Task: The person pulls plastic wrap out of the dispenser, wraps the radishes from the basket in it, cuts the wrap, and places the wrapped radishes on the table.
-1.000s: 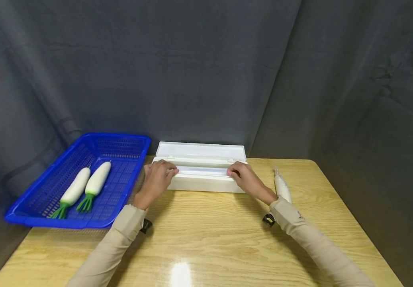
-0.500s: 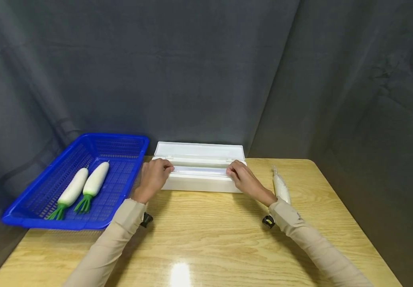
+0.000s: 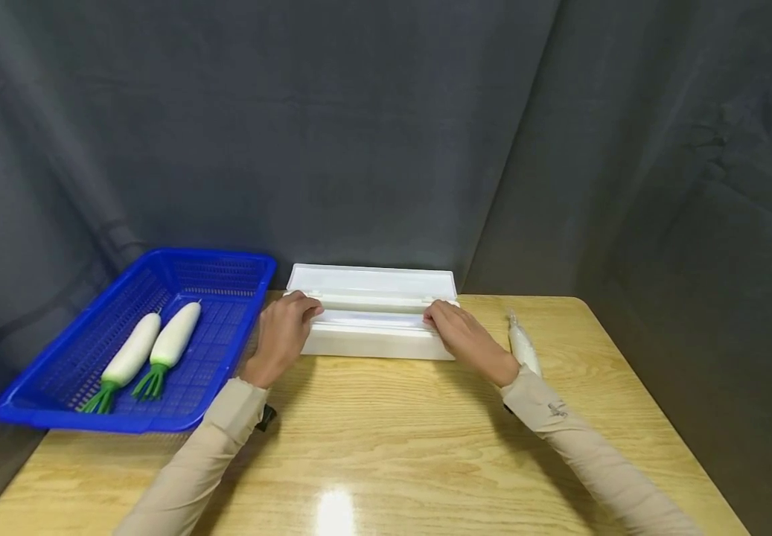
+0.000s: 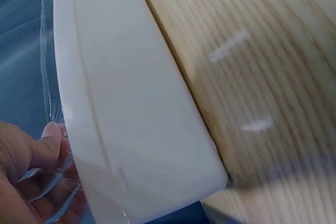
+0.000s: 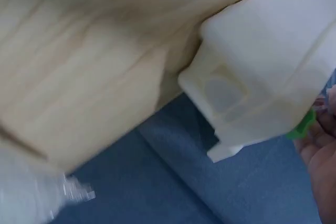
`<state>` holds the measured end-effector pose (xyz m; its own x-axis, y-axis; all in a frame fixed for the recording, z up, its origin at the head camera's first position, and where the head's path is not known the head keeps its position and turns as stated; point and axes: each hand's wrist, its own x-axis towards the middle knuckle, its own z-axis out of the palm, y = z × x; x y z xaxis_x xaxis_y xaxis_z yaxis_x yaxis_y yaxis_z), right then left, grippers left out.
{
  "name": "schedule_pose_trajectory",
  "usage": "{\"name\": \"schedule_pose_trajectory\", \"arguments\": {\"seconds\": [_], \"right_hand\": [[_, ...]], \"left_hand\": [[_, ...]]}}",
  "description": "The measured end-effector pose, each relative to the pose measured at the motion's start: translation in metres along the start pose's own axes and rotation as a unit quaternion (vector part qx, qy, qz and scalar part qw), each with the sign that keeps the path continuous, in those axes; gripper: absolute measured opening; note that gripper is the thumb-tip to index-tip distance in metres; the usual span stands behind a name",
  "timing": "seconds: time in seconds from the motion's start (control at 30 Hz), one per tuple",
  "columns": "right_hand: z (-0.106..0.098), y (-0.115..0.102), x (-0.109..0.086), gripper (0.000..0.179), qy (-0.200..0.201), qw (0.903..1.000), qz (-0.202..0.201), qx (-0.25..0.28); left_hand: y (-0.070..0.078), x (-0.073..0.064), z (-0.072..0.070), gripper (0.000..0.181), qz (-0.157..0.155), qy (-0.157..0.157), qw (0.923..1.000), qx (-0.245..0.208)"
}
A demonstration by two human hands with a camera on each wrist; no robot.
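Note:
A long white cling film dispenser [image 3: 368,344] lies at the back of the table, its lid [image 3: 372,281] flipped up. My left hand [image 3: 281,331] is at the dispenser's left end; in the left wrist view its thumb and fingers pinch clear cling film [image 4: 45,72]. The film runs as a narrow band along the dispenser toward my other hand. At the right end, my right hand [image 3: 466,335] has its fingertips curled over the dispenser's top, also at the film. A small green piece [image 5: 303,125] shows beside its fingers in the right wrist view.
On the left, a blue plastic basket [image 3: 138,424] holds two white radishes [image 3: 134,348] with green stalks. A film-wrapped white radish [image 3: 523,346] lies right of my right hand, partly behind the forearm. A dark curtain [image 3: 359,134] hangs behind the wooden table [image 3: 386,432].
My left hand has slid left to the dispenser's end, so the hands are farther apart. The right hand has kept its place. The view has shifted slightly.

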<state>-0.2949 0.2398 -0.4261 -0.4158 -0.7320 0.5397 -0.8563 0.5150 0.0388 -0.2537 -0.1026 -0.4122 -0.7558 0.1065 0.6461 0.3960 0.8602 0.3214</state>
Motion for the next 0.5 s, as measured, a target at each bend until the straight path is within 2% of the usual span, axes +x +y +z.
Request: {"name": "schedule_pose_trajectory", "arguments": {"seconds": [0.1,0.2,0.4,0.5], "right_hand": [[-0.005,0.002,-0.003,0.005,-0.029,0.9987,-0.017,-0.037],[-0.008,0.004,-0.003,0.005,-0.041,0.9986,-0.011,-0.031],[-0.01,0.006,-0.007,0.032,-0.021,0.9976,0.038,0.053],[-0.014,0.004,-0.008,0.033,-0.013,0.9939,0.063,0.089]], "left_hand": [[0.001,0.001,-0.001,0.008,0.001,-0.002,1.0,-0.002],[0.002,0.001,-0.002,0.008,-0.001,0.0,1.0,-0.003],[0.004,0.002,-0.005,0.006,-0.004,0.003,0.9999,-0.012],[0.006,0.001,-0.007,0.007,-0.002,0.003,0.9999,-0.016]]}}
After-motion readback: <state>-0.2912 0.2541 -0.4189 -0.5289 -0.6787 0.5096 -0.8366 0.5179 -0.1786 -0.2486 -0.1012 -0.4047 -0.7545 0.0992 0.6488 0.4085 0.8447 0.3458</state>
